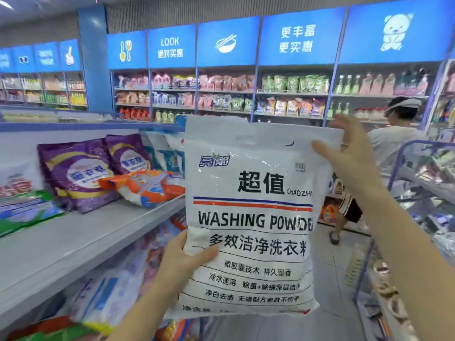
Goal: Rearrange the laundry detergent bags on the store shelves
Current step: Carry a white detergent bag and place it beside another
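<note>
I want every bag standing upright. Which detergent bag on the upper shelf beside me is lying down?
The orange-and-white bag. It lies flat on the shelf in front of the purple bags, which stand leaning back.

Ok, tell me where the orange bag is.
In the head view, the orange bag lies flat on the left shelf, just in front of the purple bags, left of the held white bag.

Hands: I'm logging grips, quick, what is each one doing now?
Left hand: grips the washing powder bag at its lower left edge.
Right hand: pinches the bag's upper right corner.
</note>
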The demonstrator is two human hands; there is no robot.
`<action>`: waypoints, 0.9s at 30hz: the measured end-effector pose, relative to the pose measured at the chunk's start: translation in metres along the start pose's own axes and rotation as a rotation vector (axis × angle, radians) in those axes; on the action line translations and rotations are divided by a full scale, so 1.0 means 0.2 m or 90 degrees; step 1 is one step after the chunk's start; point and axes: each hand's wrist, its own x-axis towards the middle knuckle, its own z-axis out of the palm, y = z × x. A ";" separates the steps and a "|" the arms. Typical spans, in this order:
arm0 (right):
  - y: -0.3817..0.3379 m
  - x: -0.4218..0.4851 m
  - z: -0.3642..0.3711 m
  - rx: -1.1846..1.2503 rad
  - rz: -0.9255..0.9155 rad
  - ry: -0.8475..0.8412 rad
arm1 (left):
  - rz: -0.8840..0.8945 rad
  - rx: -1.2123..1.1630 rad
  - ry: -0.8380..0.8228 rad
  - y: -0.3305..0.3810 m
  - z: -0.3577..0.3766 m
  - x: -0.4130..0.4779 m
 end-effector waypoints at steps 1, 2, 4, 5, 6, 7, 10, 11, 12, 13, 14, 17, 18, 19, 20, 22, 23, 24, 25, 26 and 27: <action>0.01 0.07 -0.03 -0.098 -0.095 0.012 | 0.004 -0.009 -0.002 -0.03 0.08 0.05; 0.02 0.13 -0.04 -0.188 -0.177 -0.004 | 0.004 -0.014 -0.003 -0.05 0.17 0.09; 0.06 0.23 0.00 -0.342 -0.269 -0.114 | 0.003 -0.021 -0.008 -0.11 0.34 0.18; 0.10 0.27 0.04 -0.406 -0.269 -0.176 | 0.005 -0.022 -0.013 -0.13 0.42 0.23; 0.16 0.30 0.08 -0.456 -0.242 -0.225 | 0.006 -0.020 -0.023 -0.16 0.49 0.27; 0.23 0.34 0.10 -0.488 -0.196 -0.252 | 0.004 -0.017 -0.031 -0.19 0.56 0.31; 0.45 0.44 0.08 -0.414 -0.102 -0.202 | -0.010 -0.022 -0.057 -0.29 0.70 0.44; 0.53 0.47 0.06 -0.374 -0.106 -0.173 | -0.018 -0.023 -0.064 -0.33 0.74 0.48; 0.61 0.49 0.04 -0.340 -0.114 -0.142 | -0.025 -0.020 -0.070 -0.36 0.78 0.52; 0.69 0.53 0.02 -0.305 -0.110 -0.118 | -0.027 -0.016 -0.077 -0.40 0.83 0.57; 0.76 0.57 0.01 -0.269 -0.098 -0.111 | -0.025 -0.010 -0.081 -0.43 0.87 0.63; 0.96 0.71 -0.02 -0.210 -0.073 -0.147 | -0.044 -0.014 -0.080 -0.52 0.99 0.80; 1.02 0.77 -0.02 -0.199 -0.072 -0.157 | -0.048 -0.019 -0.078 -0.56 1.02 0.87; 1.09 0.83 0.00 -0.182 -0.068 -0.162 | -0.052 -0.022 -0.078 -0.59 1.04 0.94; 1.15 0.88 0.02 -0.164 -0.065 -0.165 | -0.057 -0.024 -0.076 -0.63 1.06 1.02; 1.29 0.99 0.09 -0.140 -0.059 -0.169 | -0.068 -0.034 -0.059 -0.69 1.09 1.19; 1.36 1.05 0.13 -0.134 -0.056 -0.171 | -0.069 -0.041 -0.050 -0.72 1.10 1.29; 1.43 1.12 0.18 -0.131 -0.057 -0.181 | -0.064 -0.045 -0.041 -0.75 1.10 1.40; 1.50 1.20 0.22 -0.131 -0.064 -0.198 | -0.058 -0.046 -0.035 -0.77 1.10 1.51; 1.55 1.28 0.26 -0.136 -0.074 -0.225 | -0.052 -0.042 -0.030 -0.80 1.11 1.63; 1.61 1.36 0.29 -0.140 -0.089 -0.256 | -0.047 -0.037 -0.026 -0.82 1.12 1.75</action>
